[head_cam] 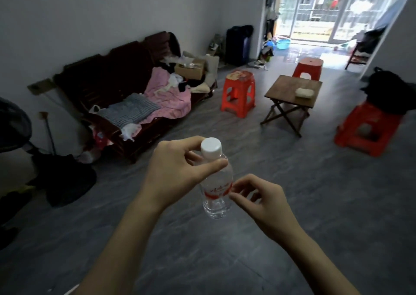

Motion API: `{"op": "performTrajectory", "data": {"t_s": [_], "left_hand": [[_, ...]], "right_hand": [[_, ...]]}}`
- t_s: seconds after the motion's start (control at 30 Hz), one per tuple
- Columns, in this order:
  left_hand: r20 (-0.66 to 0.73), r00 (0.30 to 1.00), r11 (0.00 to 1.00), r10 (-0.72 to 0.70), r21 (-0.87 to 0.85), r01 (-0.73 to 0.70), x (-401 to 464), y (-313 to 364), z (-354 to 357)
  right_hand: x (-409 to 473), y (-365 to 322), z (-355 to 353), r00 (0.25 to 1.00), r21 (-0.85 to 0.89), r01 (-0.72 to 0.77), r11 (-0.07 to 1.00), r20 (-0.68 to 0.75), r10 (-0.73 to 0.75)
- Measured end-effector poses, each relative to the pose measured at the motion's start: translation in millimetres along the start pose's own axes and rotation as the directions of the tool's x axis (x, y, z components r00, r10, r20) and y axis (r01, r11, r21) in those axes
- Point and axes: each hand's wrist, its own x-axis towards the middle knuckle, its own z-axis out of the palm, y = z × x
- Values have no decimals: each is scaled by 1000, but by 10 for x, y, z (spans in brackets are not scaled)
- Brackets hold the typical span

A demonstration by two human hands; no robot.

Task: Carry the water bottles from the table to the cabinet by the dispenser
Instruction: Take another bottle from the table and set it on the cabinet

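Bottle (pixel 216 180) in mid-carry: a person's left hand (pixel 177 173) pinches a clear plastic water bottle at its neck, just under the white cap (pixel 211 147), thumb across the near side and fingers curled behind, holding it upright above the grey floor (pixel 315 204). The right hand (pixel 258 201) sits just beside the bottle's red label, fingers loosely curled with the fingertips at or very near the plastic; whether it actually grips cannot be told.

Judged by how things lie, the task is partway through at best. One bottle is off the table and in transit, while the folding wooden table (pixel 286 90), well beyond the hands and to the right, bears only a pale lump, not a bottle, on its far side. Neither the cabinet nor the dispenser is in view, so delivery is not yet done, and how many bottles are left cannot be said.

The bottle appears clear right through; its fill level cannot be made out. Far ahead of the hands, a cardboard box (pixel 190 69) on the cluttered sofa (pixel 117 69) holds what look like crumpled clear items. A blue basin (pixel 283 43) sits near the balcony door, its contents unseen.
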Motion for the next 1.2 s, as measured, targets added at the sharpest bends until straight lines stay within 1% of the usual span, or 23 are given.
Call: {"op": "performTrajectory", "data": {"t_s": [0.17, 0.3, 0.37, 0.43, 0.6, 0.93, 1.2], "left_hand": [[111, 989, 991, 99, -98, -89, 381, 122, 324], [193, 961, 967, 199, -196, -161, 617, 231, 582], [235, 937, 948, 259, -246, -200, 709, 277, 682], [269, 911, 926, 313, -297, -231, 796, 309, 755], [292, 851, 859, 436, -417, -297, 938, 362, 869], [323, 768, 749, 553, -596, -289, 918, 689, 1157], [379, 621, 662, 686, -679, -317, 684, 1301, 1682]], "right_hand": [[-75, 100, -268, 986, -41, -83, 996, -145, 77], [-167, 96, -395, 952, -67, -158, 985, -275, 134], [-225, 77, -423, 925, -99, -200, 975, -346, 155], [-281, 51, -438, 888, -96, -249, 964, -419, 188], [-339, -61, -449, 802, -106, -322, 941, -558, 212], [-606, -279, -539, 643, -120, -451, 884, -731, 229], [-1198, -370, -1009, 531, -106, -553, 826, -809, 252]]}}
